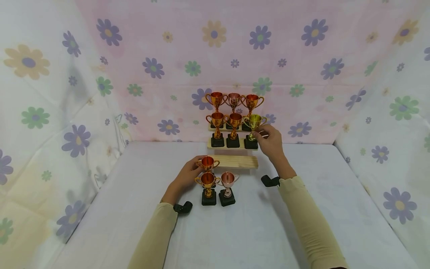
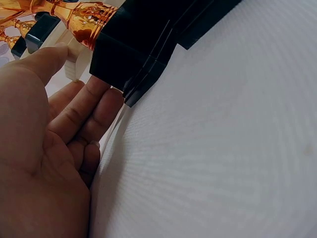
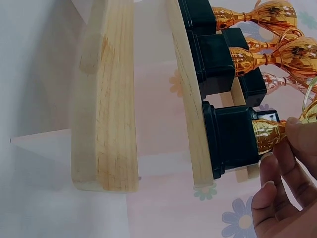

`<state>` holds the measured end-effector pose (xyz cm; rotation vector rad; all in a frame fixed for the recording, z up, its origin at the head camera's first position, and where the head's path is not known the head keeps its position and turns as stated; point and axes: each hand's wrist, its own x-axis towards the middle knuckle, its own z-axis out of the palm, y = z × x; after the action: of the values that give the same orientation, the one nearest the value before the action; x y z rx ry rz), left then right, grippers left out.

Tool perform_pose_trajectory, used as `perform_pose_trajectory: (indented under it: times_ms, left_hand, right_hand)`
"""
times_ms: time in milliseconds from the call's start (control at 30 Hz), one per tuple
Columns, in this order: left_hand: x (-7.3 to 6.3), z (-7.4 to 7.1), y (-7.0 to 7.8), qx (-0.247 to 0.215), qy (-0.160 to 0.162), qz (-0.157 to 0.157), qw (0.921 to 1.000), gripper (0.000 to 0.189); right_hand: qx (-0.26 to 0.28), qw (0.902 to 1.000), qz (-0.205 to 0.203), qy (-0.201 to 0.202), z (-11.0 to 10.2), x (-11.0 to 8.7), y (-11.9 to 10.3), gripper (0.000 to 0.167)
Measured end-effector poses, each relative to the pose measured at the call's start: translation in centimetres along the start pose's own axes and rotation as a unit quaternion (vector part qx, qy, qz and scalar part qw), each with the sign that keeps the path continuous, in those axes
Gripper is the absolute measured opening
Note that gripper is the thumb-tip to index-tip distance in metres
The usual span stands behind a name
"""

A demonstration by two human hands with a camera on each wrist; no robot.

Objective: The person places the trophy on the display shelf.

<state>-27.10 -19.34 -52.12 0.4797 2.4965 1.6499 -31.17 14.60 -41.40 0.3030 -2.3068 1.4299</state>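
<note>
My right hand (image 1: 270,142) pinches the stem of a yellow-gold trophy cup (image 1: 256,121) between thumb and fingers. Its black base (image 3: 232,136) stands upright at the right end of the middle step of a wooden stand. Beside it on that step are two orange-gold trophies (image 1: 235,120). My left hand (image 1: 188,175) is down by an orange-gold trophy (image 1: 208,163) on the table, fingers loosely bent at its black base (image 2: 124,54), thumb off it. Just in front stand another orange-gold trophy (image 1: 207,181) and a rose-coloured one (image 1: 228,180).
The lowest wooden step (image 1: 235,161) is bare on top and lies just behind the table trophies. Three more trophies (image 1: 234,99) line the top step. A flowered cloth (image 1: 215,56) hangs behind the white table (image 1: 302,224) and along both sides.
</note>
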Motion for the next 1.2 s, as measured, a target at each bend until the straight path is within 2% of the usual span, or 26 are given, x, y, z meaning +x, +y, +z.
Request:
perform_pose_trajectory:
  times_ms: [367,600,833,1000,1200]
  left_hand:
    - [0.0,-0.1,-0.2,0.014,0.0,0.016,0.9998,0.043]
    - [0.1,0.0,-0.3,-0.005,-0.001,0.0,1.0,0.045]
    - [0.0,-0.1,-0.1,0.001,0.002,-0.018,0.9998,0.045]
    - [0.0,-0.1,0.0,0.004,0.002,-0.021,0.9998,0.046]
    - [-0.1,0.0,0.1,0.003,-0.001,-0.014,0.9999,0.044]
  right_hand:
    - [0.016,0.9997,0.009,0.016,0.4,0.2,0.0,0.013]
    - [0.036,0.9989,0.028,0.011,0.5,0.1,-0.1,0.016]
    - [0.048,0.9986,0.021,0.011,0.6,-0.1,0.2,0.017]
    - [0.06,0.998,0.017,0.015,0.8,-0.1,0.6,0.017]
    - [0.082,0.9959,0.01,0.038,0.9,-0.9,1.1,0.026]
